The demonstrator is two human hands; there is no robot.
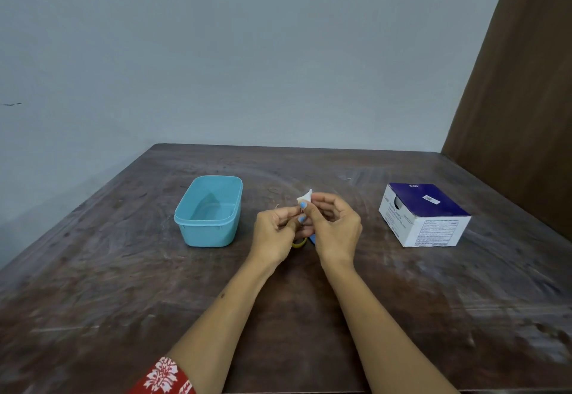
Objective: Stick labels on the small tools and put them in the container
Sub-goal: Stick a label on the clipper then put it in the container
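Dark wooden tabletop (pixel 309 316) carries everything. White-and-purple box (pixel 425 214) sits right of centre. Light blue container (pixel 208 211) sits left of centre, open, nothing visible inside. Left hand (pixel 272 232) and right hand (pixel 335 229) meet between them, fingers pinched together on small white label (pixel 305 197). Yellow and blue object (pixel 305 241) mostly hidden under hands; identity unclear.
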